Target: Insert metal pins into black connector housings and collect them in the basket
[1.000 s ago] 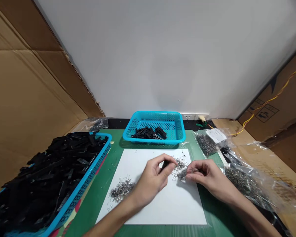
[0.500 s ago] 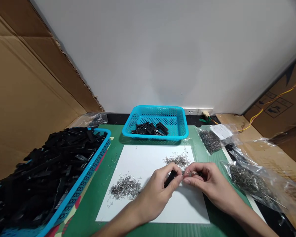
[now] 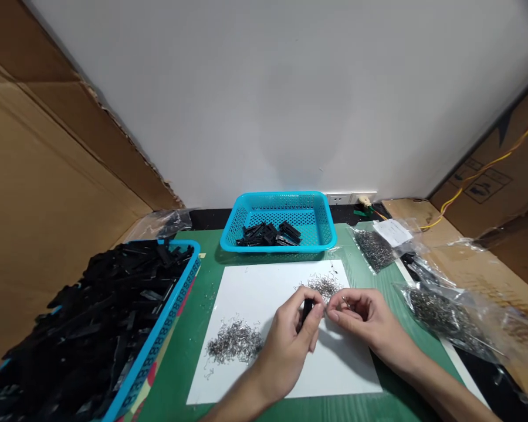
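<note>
My left hand (image 3: pixel 288 340) is closed around a black plastic part (image 3: pixel 307 310), held upright over the white sheet (image 3: pixel 264 281). Close beside it, the thumb and forefinger of my right hand (image 3: pixel 363 313) pinch a small metal spring clip (image 3: pixel 345 302), only partly visible. The fingertips of both hands meet at the end of the black part, and what lies between them is hidden. One pile of small bent wire clips (image 3: pixel 235 341) lies to the left of my hands. A second pile of clips (image 3: pixel 323 285) sits just behind my fingers.
A blue basket (image 3: pixel 278 249) with several black parts stands at the back. On the left, a larger blue basket (image 3: pixel 158 334) is heaped with black parts. Clear bags of metal pieces (image 3: pixel 374 249) lie along the right edge. Cardboard (image 3: pixel 61 193) walls the left side.
The black part in my left hand has turned more upright. My right fingers have shifted slightly around the small metal piece. The whole view has tilted a little.
</note>
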Motion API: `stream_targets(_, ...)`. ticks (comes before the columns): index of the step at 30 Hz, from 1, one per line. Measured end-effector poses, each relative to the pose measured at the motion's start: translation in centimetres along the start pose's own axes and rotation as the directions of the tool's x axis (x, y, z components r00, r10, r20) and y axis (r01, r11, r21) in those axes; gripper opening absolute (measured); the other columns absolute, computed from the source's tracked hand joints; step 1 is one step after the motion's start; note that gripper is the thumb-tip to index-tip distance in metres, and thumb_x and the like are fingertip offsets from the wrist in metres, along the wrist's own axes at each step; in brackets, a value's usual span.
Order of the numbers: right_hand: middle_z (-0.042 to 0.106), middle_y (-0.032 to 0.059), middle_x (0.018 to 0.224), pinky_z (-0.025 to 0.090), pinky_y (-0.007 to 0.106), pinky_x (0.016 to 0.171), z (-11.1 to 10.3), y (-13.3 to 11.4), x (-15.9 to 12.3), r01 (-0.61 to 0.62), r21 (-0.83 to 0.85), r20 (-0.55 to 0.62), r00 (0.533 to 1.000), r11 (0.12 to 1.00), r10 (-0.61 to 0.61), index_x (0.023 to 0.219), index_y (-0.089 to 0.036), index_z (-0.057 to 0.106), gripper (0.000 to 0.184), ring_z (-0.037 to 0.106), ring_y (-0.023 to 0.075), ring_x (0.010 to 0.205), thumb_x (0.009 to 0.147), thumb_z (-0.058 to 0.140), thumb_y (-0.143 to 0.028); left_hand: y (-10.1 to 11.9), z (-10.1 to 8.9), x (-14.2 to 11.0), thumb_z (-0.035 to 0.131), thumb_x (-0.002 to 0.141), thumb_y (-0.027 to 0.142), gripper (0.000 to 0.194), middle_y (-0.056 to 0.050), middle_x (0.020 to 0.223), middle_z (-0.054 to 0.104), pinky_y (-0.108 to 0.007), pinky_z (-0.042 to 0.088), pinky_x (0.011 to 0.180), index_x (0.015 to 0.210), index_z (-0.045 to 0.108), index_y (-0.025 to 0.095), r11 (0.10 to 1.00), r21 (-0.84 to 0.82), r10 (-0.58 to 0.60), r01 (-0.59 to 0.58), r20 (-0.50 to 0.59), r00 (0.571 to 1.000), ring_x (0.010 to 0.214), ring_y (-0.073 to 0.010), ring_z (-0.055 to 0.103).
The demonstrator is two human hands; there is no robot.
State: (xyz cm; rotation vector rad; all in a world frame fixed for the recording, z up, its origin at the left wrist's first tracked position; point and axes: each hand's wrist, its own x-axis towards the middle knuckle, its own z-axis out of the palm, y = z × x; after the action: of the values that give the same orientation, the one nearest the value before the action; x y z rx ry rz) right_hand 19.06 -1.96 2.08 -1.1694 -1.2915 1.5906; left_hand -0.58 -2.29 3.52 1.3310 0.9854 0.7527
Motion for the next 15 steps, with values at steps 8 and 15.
stream_targets(8, 0.024, -0.0077, 0.061, 0.017, 0.026, 0.055, -2.6, -0.6, 0.0, 0.042, -0.198, -0.146, 0.987, 0.979, -0.072, 0.083, -0.016, 0.069, 0.043, 0.020, 0.0108, 0.058, 0.090, 0.070, -0.058, 0.0, -1.8, 0.2, 0.068, 0.098, 0.025, 0.088, -0.010, 0.143, 0.048, -0.032, 0.052, 0.092, 0.167, 0.015, 0.039, 0.988, -0.068, 0.145, -0.141, 0.059, 0.988, 0.101, -0.0153, 0.056)
stream_targets(15, 0.025, -0.0065, 0.062, 0.020, 0.028, 0.054, -4.3, -0.9, -0.4, 0.143, -0.391, -0.313, 0.908, 0.909, -0.277, 0.093, -0.017, 0.071, 0.034, 0.023, 0.0121, 0.058, 0.096, 0.065, -0.050, -0.4, -0.8, 0.1, 0.074, 0.094, 0.044, 0.095, -0.019, 0.155, 0.050, -0.043, 0.053, 0.103, 0.168, 0.016, 0.033, 0.972, -0.233, 0.052, -0.028, 0.099, 0.994, 0.116, -0.0265, 0.066)
